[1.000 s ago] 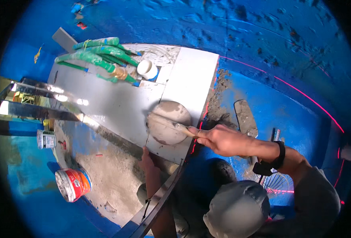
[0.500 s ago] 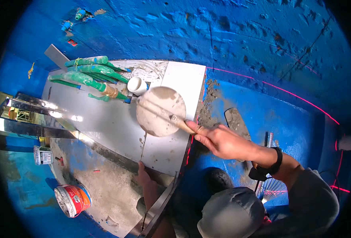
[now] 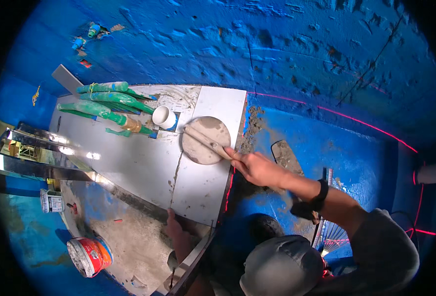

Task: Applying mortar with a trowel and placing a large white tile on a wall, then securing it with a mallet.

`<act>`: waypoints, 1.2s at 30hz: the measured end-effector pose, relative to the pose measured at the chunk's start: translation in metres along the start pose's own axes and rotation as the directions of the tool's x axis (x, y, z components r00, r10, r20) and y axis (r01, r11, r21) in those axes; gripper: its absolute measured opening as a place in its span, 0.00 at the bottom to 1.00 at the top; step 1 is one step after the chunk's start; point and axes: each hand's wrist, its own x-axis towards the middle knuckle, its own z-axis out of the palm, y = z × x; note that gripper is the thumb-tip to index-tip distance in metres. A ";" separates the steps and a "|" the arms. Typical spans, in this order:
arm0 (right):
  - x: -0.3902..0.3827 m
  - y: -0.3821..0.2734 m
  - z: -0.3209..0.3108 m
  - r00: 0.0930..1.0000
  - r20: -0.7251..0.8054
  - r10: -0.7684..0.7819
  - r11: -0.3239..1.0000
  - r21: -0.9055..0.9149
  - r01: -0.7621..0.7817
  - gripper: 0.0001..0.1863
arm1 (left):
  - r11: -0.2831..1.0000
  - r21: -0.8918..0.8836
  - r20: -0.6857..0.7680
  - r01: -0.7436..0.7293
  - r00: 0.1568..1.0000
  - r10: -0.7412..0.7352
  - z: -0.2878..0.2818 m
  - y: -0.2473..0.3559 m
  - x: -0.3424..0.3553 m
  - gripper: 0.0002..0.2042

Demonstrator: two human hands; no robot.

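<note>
My right hand point(image 3: 255, 167) is closed round the handle of a round flat beater point(image 3: 204, 150), a pale disc with a long handle across its top. The disc lies over the seam between two large white tiles, appearing to rest on the right-hand tile point(image 3: 198, 192). At the near edge by that seam, my left hand point(image 3: 177, 233) has a finger stretched out along the tile edge; its other fingers are partly in shadow. Wet mortar point(image 3: 254, 129) lies beside the tile's right edge.
Green wrapped pipes point(image 3: 107, 101) and a white pipe stub point(image 3: 163, 117) rise behind the tiles. A mortar-coated trowel point(image 3: 287, 157) lies to the right. Buckets point(image 3: 90, 256) stand on the left. Metal rails point(image 3: 45, 167) cross at left. Red laser lines run along the blue wall point(image 3: 297, 44).
My right hand has lowered the beater from above the tiles to the surface, so the disc looks smaller. My left hand stays at the near edge. The view has shifted slightly.
</note>
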 end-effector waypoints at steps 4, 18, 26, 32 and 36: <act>0.019 -0.020 -0.030 0.999 0.030 -0.032 0.999 0.033 0.031 0.24 | 1.000 0.027 0.047 -0.008 0.999 0.007 -0.011 -0.009 0.022 0.29; -0.007 -0.063 -0.046 1.000 0.004 0.003 0.999 0.037 -0.003 0.24 | 1.000 0.013 -0.050 0.002 0.999 -0.001 0.003 0.002 -0.001 0.30; 0.001 -0.031 -0.005 0.997 0.051 -0.055 0.998 -0.026 0.056 0.24 | 0.996 -0.081 -0.140 -0.024 0.990 0.012 -0.045 -0.033 0.055 0.30; -0.030 -0.036 -0.015 0.999 0.031 0.019 1.000 -0.009 -0.018 0.24 | 0.996 -0.005 -0.168 -0.087 0.982 0.085 -0.005 -0.018 0.028 0.39; 0.004 -0.024 -0.006 0.995 0.096 -0.013 0.999 -0.042 0.017 0.24 | 0.996 -0.020 -0.214 -0.085 0.974 0.079 -0.019 -0.025 0.050 0.40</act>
